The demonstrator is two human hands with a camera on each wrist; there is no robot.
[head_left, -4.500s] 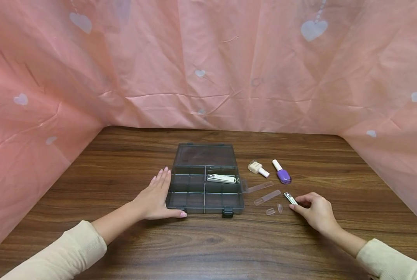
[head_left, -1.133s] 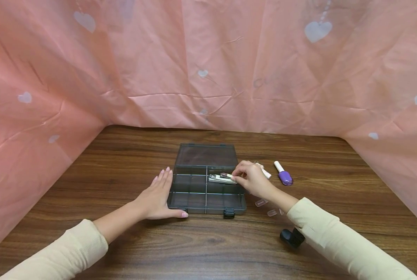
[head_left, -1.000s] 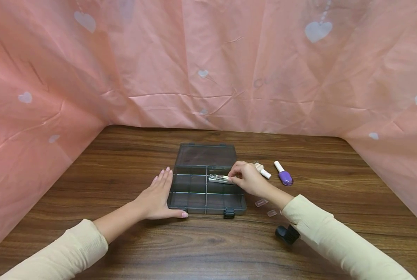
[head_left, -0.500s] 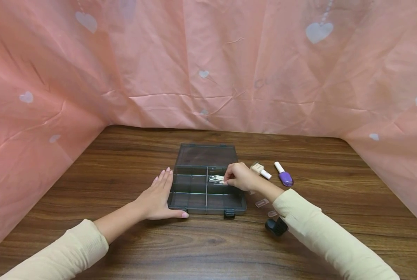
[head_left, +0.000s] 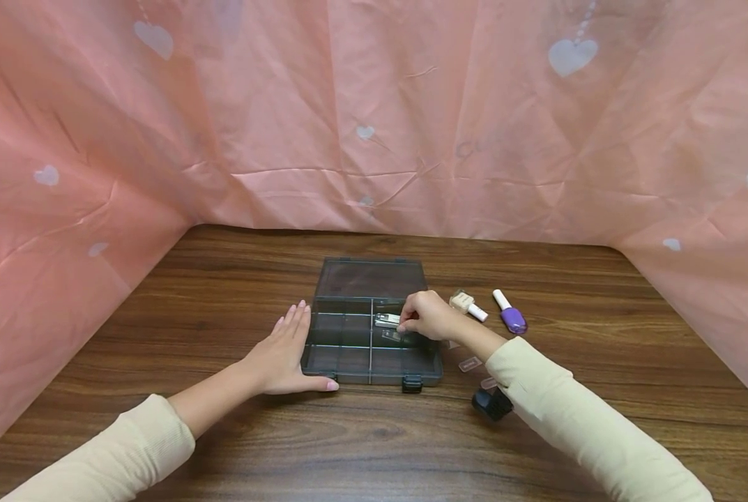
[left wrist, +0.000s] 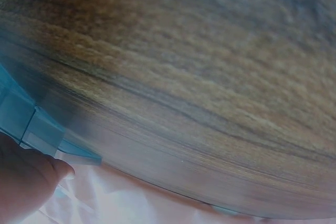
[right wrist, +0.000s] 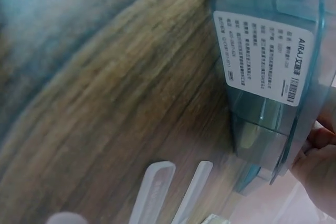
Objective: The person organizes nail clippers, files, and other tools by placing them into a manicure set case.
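A dark see-through compartment box (head_left: 406,377) lies with its lid (head_left: 374,279) folded back. My left hand (head_left: 282,355) rests flat along its left wall, thumb on the front edge; in the left wrist view, part of that hand (left wrist: 29,182) shows beside the box (left wrist: 44,132). My right hand (head_left: 433,317) reaches into the right middle compartment and pinches the end of a small nail clipper (head_left: 391,335). Behind it lies a larger nail clipper (head_left: 386,320), partly covered by the fingers. In the right wrist view the box wall (right wrist: 262,135) hides most of the right hand (right wrist: 320,171).
Right of the box lie a cream nail polish bottle (head_left: 463,301) and a purple one (head_left: 513,320). Nearer are a clear strip (head_left: 470,364) and a small clear piece (head_left: 489,383), partly under the right sleeve (head_left: 537,369). A pink curtain (head_left: 374,174) surrounds the wooden table.
My right hand has picked the small nail clipper off the table and carried it left into the box. Lately it has lowered the clipper in front of the larger one. The left hand stays put.
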